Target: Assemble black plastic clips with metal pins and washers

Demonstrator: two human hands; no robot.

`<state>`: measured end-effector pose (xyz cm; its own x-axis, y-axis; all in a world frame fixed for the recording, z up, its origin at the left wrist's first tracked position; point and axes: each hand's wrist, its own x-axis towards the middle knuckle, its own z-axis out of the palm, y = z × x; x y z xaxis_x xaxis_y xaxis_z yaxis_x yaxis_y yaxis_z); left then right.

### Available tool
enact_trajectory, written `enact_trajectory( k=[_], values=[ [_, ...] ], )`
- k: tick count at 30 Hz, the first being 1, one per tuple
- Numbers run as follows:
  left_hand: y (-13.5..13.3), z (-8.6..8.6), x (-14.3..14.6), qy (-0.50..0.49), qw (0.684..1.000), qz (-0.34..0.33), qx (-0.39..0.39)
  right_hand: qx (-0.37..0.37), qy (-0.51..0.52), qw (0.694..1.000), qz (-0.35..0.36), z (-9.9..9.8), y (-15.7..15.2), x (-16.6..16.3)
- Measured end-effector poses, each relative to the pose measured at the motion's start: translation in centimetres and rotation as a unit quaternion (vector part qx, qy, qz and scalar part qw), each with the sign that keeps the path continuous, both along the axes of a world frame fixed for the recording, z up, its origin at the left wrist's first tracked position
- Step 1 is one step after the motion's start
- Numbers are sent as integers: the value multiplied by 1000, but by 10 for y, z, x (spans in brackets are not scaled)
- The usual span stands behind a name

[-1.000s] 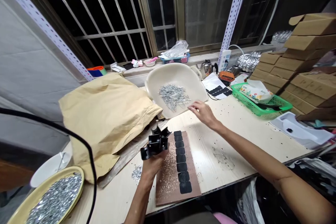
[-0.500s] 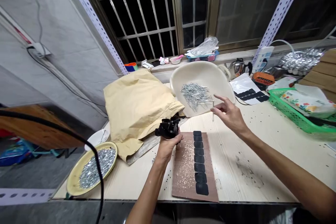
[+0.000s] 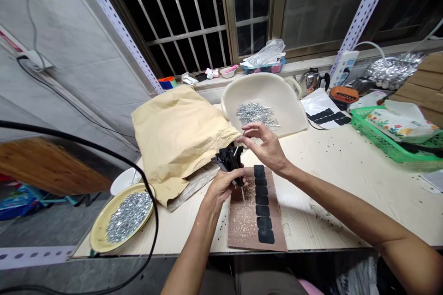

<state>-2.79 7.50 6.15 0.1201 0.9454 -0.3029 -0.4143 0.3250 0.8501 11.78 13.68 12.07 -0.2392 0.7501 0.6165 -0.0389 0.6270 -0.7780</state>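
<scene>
Seen from above, with clock directions taken from the black plastic part (image 3: 226,160) at the centre, a person works with both bare hands over a pale wooden table (image 3: 311,179). The left hand (image 3: 224,183), just below centre at six o'clock, is closed around the black plastic part, holding it above a brown board (image 3: 242,237). The right hand (image 3: 266,147) reaches in from three o'clock, thumb and fingertips pinching a slim metal rod (image 3: 237,149) tilted against the top of the part. A thin metal end pokes out beneath the left hand. On the board, towards five o'clock, runs a column of rounded black pads (image 3: 262,210). At one o'clock a cream tub (image 3: 292,110) holds a pile of metal screws (image 3: 255,114). A large brown paper bag (image 3: 176,124) lies at ten o'clock, a yellow bowl (image 3: 96,238) of small shiny metal pieces (image 3: 129,216) at eight, and a green basket (image 3: 368,140) at three.
</scene>
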Motion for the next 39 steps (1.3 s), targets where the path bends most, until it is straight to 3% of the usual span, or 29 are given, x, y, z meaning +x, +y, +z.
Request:
enact_trajectory(
  k=[4,14,19,23,27,34,37,39],
  values=[
    [2,4,-5,-68,994,-55,-65,-19,23,999,-29,3,10,-1],
    [2,-4,-9,-118,988,-74,-72,-37,39,997,-58,3,11,6],
    [2,0,2,36,999,0,5,-22,36,998,-36,5,8,5],
    [5,4,6,202,971,81,94,10,7,1000,-16,4,5,5],
    [11,7,5,298,941,113,115,31,-36,999,-11,-1,4,4],
    [19,-1,5,368,902,185,129,129,-151,978,-59,-16,1,1],
    [18,-4,1,362,904,200,107,142,-173,972,-68,-25,22,10],
    [16,-4,-4,362,900,230,77,100,-217,961,-142,-37,52,24]
  ],
)
